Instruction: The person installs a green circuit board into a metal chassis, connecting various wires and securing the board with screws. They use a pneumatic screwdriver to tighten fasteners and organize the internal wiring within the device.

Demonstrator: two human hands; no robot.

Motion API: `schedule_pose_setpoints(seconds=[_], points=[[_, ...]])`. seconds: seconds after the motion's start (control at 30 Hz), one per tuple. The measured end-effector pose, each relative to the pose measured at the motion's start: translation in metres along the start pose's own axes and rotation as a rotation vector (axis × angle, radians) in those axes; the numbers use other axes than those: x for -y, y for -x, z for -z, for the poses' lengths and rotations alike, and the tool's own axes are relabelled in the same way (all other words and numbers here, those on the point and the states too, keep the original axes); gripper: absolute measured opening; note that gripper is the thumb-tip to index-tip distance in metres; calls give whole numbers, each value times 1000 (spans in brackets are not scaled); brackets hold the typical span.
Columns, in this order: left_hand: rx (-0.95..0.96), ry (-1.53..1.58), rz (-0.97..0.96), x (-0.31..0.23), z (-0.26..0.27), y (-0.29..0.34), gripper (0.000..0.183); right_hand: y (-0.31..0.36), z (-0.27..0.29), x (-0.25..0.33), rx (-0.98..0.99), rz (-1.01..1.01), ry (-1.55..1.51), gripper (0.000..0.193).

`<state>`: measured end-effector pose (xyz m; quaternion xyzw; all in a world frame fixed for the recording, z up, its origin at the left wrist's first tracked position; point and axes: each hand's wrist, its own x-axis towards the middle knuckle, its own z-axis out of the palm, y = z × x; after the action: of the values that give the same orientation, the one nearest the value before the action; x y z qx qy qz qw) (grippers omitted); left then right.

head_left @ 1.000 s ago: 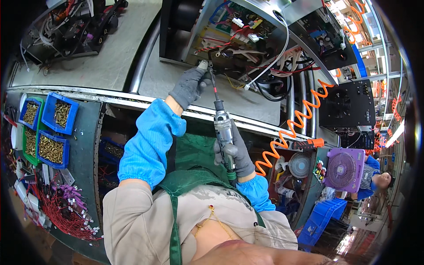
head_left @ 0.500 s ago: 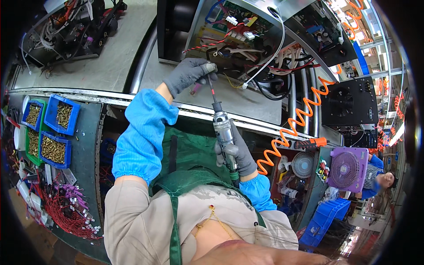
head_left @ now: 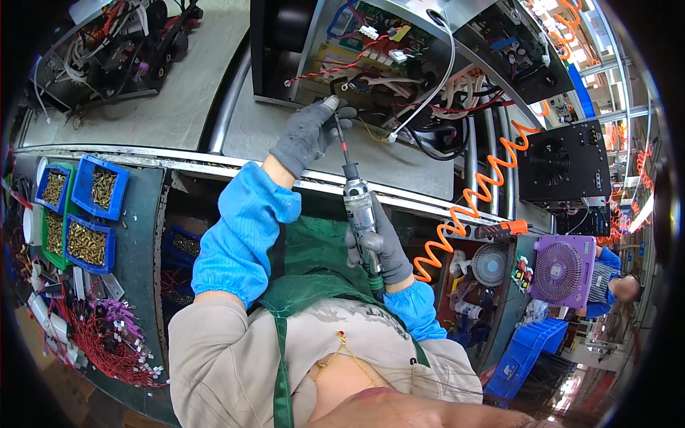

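Observation:
My right hand (head_left: 385, 246), in a grey glove, is wrapped round the body of a silver in-line power screwdriver (head_left: 359, 203). Its long thin bit, marked with a red band, points away from me toward the open metal case. My left hand (head_left: 308, 135), also gloved, is closed with finger and thumb at the bit's far end; what they pinch there is hidden. Just beyond them stands the open case (head_left: 285, 100), with circuit boards, a red-and-white twisted wire (head_left: 325, 73) and a loose white cable (head_left: 435, 100).
Blue bins of brass screws (head_left: 89, 242) stand at left, above a heap of red wires (head_left: 107, 349). An orange coiled hose (head_left: 478, 196) crosses the right side near an orange-ended tool (head_left: 503, 230). Further right are a black fan unit (head_left: 564, 164), a purple fan (head_left: 560, 271) and another person.
My left hand and forearm have shifted slightly right, with the fingers still at the bit's end. My right hand and the screwdriver have barely moved.

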<state>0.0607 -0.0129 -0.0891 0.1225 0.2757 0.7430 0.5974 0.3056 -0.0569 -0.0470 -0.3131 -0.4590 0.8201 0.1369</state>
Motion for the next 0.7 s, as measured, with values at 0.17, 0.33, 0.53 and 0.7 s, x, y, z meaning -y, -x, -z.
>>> schedule_pose_setpoints(seconds=[0.17,0.33,0.53,0.7], points=[[-38,-297,-22,-12,-9,6,25,1,-6,5,-34,-14,52,111],[127,-577,-78,-27,-9,9,30,-4,5,-11,30,48,-8,110],[115,-527,-33,-28,-17,18,31,-2,8,-12,63,37,-48,107],[-129,-581,-212,-24,-11,5,29,-1,8,-9,33,77,-121,107]])
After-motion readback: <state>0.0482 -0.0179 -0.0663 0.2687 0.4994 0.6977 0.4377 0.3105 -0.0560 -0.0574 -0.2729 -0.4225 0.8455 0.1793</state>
